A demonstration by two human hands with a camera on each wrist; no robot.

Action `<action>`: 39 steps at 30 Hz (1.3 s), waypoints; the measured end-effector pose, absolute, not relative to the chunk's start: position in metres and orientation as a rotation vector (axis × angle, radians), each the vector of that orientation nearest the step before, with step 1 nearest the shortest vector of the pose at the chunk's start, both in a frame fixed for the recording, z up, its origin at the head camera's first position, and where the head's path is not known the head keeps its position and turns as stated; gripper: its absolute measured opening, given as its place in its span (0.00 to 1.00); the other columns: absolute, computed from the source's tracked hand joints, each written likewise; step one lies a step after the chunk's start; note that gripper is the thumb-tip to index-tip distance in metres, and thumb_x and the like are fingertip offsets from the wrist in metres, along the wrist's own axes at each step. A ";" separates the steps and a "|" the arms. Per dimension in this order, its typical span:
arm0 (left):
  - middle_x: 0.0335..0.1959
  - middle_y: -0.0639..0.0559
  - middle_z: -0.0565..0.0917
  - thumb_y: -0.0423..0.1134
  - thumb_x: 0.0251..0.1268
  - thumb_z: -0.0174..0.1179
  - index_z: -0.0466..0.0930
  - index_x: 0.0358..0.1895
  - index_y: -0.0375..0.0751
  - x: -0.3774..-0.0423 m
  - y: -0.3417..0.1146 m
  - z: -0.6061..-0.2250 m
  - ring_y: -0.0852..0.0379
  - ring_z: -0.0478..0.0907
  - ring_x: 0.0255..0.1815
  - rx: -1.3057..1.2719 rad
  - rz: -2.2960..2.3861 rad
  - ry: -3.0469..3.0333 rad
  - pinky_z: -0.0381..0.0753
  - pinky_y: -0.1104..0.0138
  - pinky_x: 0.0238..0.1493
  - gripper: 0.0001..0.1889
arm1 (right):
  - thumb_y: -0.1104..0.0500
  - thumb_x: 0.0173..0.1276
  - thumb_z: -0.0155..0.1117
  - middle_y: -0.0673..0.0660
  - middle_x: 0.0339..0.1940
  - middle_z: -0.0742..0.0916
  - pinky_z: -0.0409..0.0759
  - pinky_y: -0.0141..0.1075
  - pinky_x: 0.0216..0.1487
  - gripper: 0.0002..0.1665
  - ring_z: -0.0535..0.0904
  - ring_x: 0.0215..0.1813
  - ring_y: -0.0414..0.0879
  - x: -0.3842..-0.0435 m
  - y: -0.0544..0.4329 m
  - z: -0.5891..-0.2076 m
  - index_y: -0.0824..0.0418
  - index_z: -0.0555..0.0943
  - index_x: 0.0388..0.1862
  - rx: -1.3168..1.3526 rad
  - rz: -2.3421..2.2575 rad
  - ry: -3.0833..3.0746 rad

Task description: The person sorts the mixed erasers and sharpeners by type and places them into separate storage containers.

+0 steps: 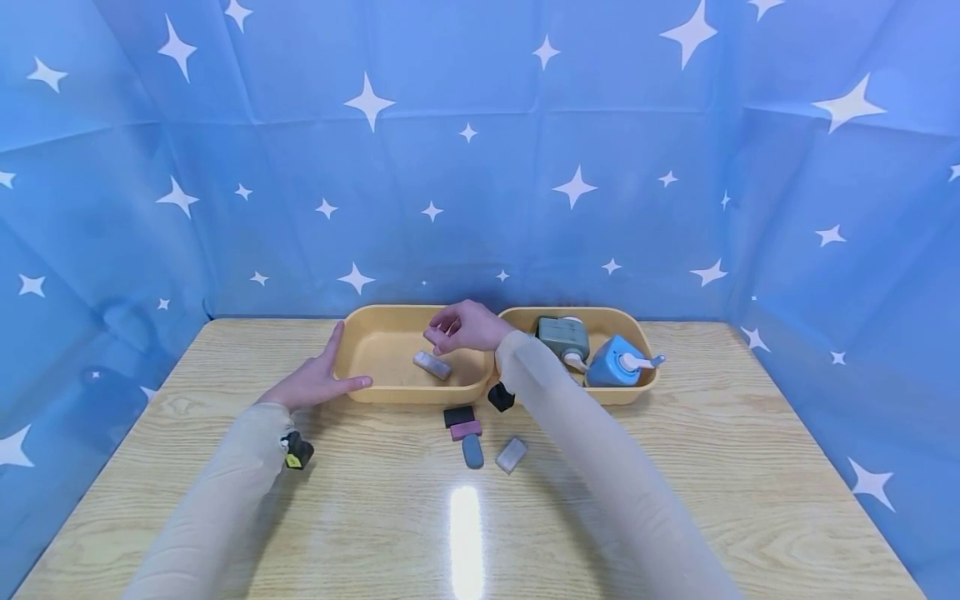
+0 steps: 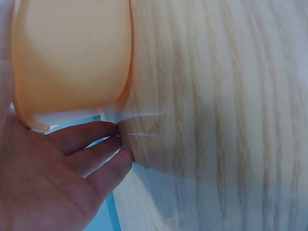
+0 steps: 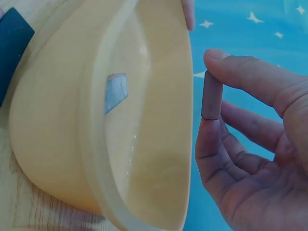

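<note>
Currently right hand [image 1: 472,327] pinches the pinkish block [image 3: 211,96] by opposite edges above the tan bin [image 1: 420,397]; left hand [image 1: 311,382] spread at its left end. Likely light, stiff; slipperiness unclear from here, edge hold suits.

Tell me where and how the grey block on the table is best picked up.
I'd pinch the grey block midway along its two long sides, coming from above. It seems to lie flat on the table, set diagonally, with a gap between it and the blue block, so fingertips should fit down both sides.
</note>
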State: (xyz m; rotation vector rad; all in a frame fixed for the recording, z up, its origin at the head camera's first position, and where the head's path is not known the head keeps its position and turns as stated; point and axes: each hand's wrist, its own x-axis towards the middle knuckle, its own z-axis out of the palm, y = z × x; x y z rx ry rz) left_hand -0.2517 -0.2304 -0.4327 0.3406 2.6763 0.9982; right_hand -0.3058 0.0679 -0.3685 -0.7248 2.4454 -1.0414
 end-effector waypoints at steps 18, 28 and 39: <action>0.67 0.20 0.58 0.61 0.59 0.62 0.19 0.75 0.43 -0.250 -0.229 -0.433 0.28 0.62 0.66 0.358 1.036 2.661 0.61 0.42 0.64 0.62 | 0.50 0.67 0.66 0.50 0.36 0.87 0.77 0.39 0.51 0.26 0.80 0.45 0.45 -0.314 0.069 -0.372 0.64 0.78 0.58 -0.637 -1.068 2.476; 0.66 0.19 0.58 0.61 0.59 0.62 0.21 0.76 0.42 -0.250 -0.228 -0.430 0.28 0.62 0.65 0.345 1.036 2.659 0.62 0.41 0.63 0.62 | 0.53 0.64 0.69 0.59 0.49 0.84 0.76 0.39 0.53 0.29 0.79 0.50 0.49 -0.317 0.067 -0.372 0.66 0.77 0.60 -0.644 -1.066 2.516; 0.67 0.18 0.57 0.61 0.60 0.62 0.20 0.75 0.41 -0.249 -0.230 -0.430 0.27 0.61 0.66 0.351 1.026 2.664 0.61 0.41 0.63 0.62 | 0.56 0.63 0.70 0.63 0.56 0.80 0.74 0.42 0.55 0.29 0.75 0.55 0.51 -0.312 0.072 -0.371 0.64 0.76 0.61 -0.650 -1.027 2.529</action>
